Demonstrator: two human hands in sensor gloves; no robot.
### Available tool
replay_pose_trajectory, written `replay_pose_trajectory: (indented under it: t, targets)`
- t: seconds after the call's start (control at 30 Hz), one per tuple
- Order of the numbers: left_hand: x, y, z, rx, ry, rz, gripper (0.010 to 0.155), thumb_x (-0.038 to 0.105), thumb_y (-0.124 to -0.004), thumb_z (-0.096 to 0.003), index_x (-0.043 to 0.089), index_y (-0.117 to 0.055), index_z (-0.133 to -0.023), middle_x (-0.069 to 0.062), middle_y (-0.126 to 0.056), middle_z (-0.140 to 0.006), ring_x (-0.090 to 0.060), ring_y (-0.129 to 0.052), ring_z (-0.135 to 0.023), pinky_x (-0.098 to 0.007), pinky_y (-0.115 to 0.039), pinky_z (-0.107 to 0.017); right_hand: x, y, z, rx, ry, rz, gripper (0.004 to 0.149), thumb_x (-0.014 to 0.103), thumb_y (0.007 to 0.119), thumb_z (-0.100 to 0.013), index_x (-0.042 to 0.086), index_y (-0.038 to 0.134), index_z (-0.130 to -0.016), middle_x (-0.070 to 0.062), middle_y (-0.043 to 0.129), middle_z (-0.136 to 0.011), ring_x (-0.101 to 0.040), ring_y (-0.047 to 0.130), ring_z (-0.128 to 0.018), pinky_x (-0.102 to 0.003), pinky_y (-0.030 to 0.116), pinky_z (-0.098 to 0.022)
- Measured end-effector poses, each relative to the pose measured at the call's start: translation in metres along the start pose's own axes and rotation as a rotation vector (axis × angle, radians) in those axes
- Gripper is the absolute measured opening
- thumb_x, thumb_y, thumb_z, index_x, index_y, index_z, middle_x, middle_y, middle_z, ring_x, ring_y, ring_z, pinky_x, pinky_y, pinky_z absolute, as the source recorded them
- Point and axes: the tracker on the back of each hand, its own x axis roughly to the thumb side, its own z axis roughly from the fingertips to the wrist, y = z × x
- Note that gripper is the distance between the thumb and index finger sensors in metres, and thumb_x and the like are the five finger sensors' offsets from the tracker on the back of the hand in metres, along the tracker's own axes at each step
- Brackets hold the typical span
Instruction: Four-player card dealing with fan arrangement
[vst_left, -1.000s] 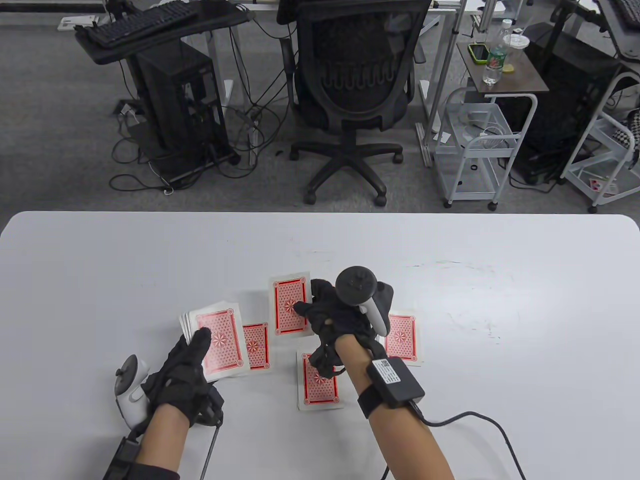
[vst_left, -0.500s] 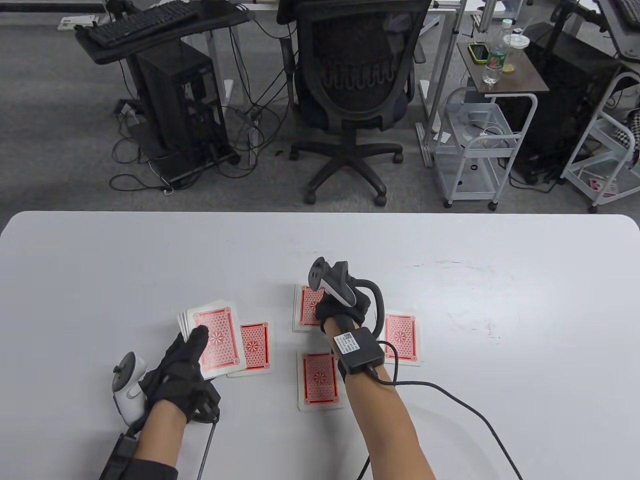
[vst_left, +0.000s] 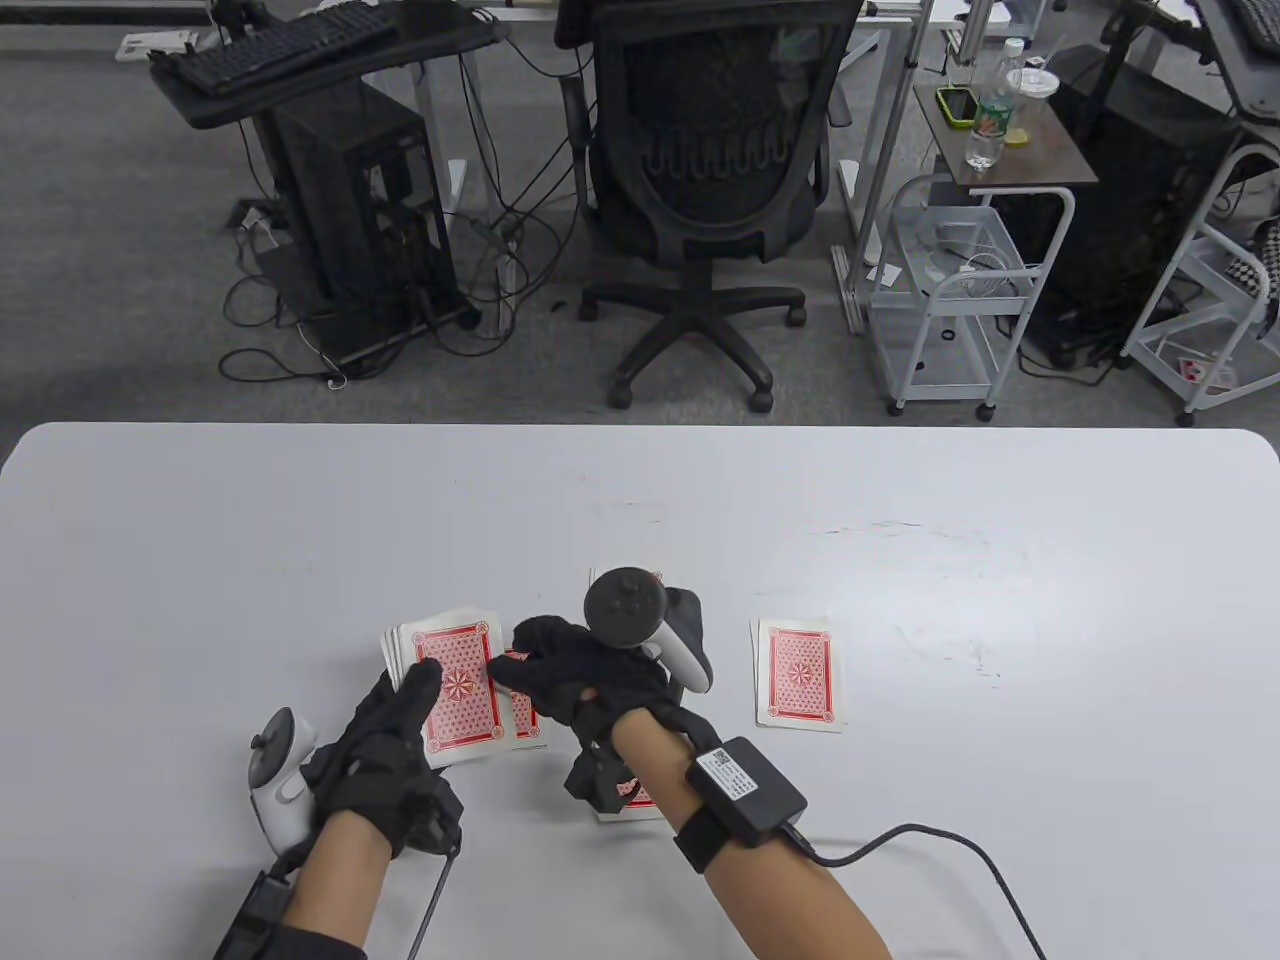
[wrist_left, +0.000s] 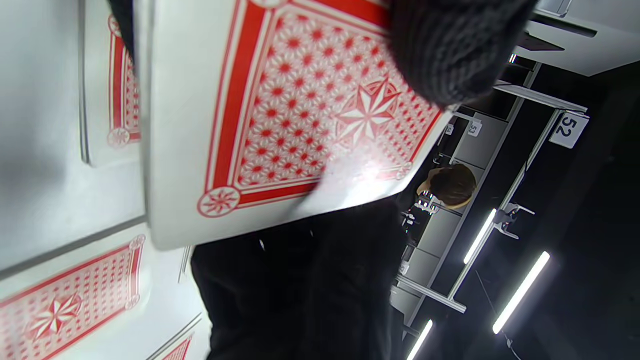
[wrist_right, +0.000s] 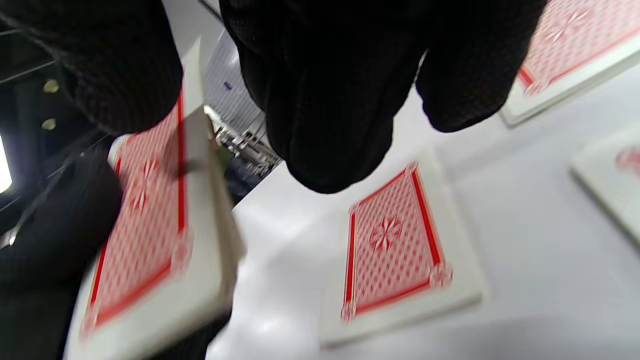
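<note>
Left hand (vst_left: 385, 745) grasping the deck (vst_left: 452, 683) with thumb on top, right hand (vst_left: 580, 675) fingers (vst_left: 520, 672) reaching its right edge, grip unclear, dealt pile (vst_left: 798, 673) right of deck on desk (vst_left: 1000, 560)

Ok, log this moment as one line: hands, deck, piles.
left hand: grips deck | right hand: fingers at deck's top card, grip unclear | dealt piles: right pile clear, others partly hidden | phase: drawing next card

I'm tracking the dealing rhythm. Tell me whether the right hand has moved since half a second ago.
Yes. The right hand has swung left and nearer the person, away from the far-right card pile, and now reaches the deck held by the left hand.
</note>
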Motion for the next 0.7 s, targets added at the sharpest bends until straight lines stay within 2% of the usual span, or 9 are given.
replay_pose_trajectory:
  t: [0.07,0.1,0.2,0.33,0.4,0.53,0.7]
  targets:
    - [0.0,-0.003,0.002,-0.007,-0.007,-0.02,0.047,0.048,-0.084,-0.05,0.034,-0.072,-0.094,0.01,-0.09,-0.088,-0.025,-0.103,-0.072,-0.043,-0.091,-0.048,0.001,0.007,0.005,-0.091,0.007,-0.026,0.061,0.041,0.091,-0.046,0.01,0.069,-0.093,-0.003,0.085,-0.074,-0.02,0.101,-0.048,-0.058,0.074,-0.051]
    - [-0.001,-0.003,0.003,0.021,-0.004,-0.032,0.047,0.048,-0.084,-0.0493,0.034,-0.073,-0.093,0.01,-0.091,-0.088,-0.024,-0.104,-0.071,-0.043,-0.091,-0.048,0.0,0.007,0.008,-0.134,0.019,-0.033,0.06,0.04,0.093,-0.043,0.01,0.072,-0.091,-0.003,0.087,-0.071,-0.02,0.103,-0.045,-0.057,0.074,-0.05]
    - [-0.002,-0.003,0.004,-0.002,0.004,-0.021,0.048,0.048,-0.084,-0.0494,0.034,-0.072,-0.094,0.01,-0.09,-0.088,-0.025,-0.103,-0.072,-0.043,-0.091,-0.048,-0.005,0.002,0.01,-0.159,0.003,-0.066,0.059,0.037,0.094,-0.042,0.008,0.075,-0.09,-0.002,0.092,-0.067,-0.019,0.106,-0.043,-0.055,0.076,-0.05]
    - [0.001,-0.009,0.002,-0.068,-0.016,0.001,0.048,0.048,-0.082,-0.0497,0.034,-0.071,-0.094,0.009,-0.09,-0.089,-0.026,-0.103,-0.073,-0.043,-0.091,-0.049,-0.019,-0.012,0.014,-0.101,-0.004,-0.225,0.062,0.032,0.092,-0.043,0.003,0.071,-0.093,-0.001,0.094,-0.066,-0.02,0.109,-0.045,-0.054,0.077,-0.05]
    - [0.0,-0.011,0.002,-0.078,-0.017,0.01,0.048,0.048,-0.082,-0.05,0.034,-0.071,-0.094,0.009,-0.09,-0.089,-0.025,-0.103,-0.073,-0.043,-0.091,-0.049,-0.024,-0.02,0.018,-0.093,0.011,-0.246,0.063,0.031,0.092,-0.044,0.0,0.069,-0.094,-0.001,0.094,-0.066,-0.02,0.109,-0.046,-0.055,0.077,-0.05]
    - [0.0,-0.008,0.003,-0.047,-0.007,0.008,0.048,0.048,-0.082,-0.0503,0.034,-0.071,-0.094,0.009,-0.09,-0.089,-0.025,-0.103,-0.072,-0.043,-0.091,-0.049,-0.047,-0.057,0.036,-0.145,0.052,-0.184,0.065,0.032,0.093,-0.045,-0.001,0.068,-0.095,-0.002,0.094,-0.065,-0.019,0.108,-0.04,-0.054,0.078,-0.048]
    - [0.001,-0.004,0.003,-0.035,-0.002,0.01,0.047,0.048,-0.081,-0.0507,0.034,-0.071,-0.095,0.01,-0.089,-0.089,-0.025,-0.103,-0.073,-0.043,-0.091,-0.049,-0.096,-0.124,0.068,-0.238,0.242,-0.008,0.068,0.031,0.091,-0.047,0.001,0.061,-0.101,-0.004,0.089,-0.07,-0.016,0.101,-0.033,-0.054,0.076,-0.047]
